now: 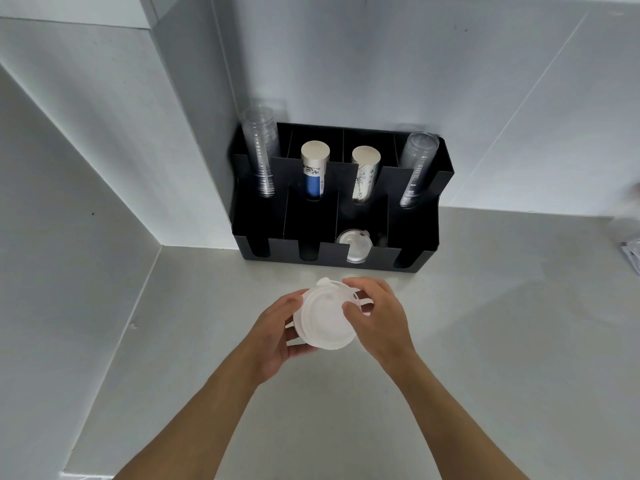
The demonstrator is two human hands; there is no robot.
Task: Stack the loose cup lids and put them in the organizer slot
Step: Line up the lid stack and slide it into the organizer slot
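Observation:
A small stack of white cup lids [323, 318] is held above the counter in front of the black organizer [412, 233]. My left hand [277, 336] cups the stack from the left and below. My right hand [379, 317] grips its right rim, thumb on top. How many lids are in the stack cannot be told. More white lids [355, 244] lie in the organizer's third front slot from the left. The other front slots look dark and their contents are hidden.
The organizer's back row holds clear plastic cups [260, 150] at left, two paper cup stacks [313, 169] [364, 173] in the middle, and clear cups [415, 168] at right. White walls close the corner at left and behind. A blurred object [632, 251] lies at the right edge.

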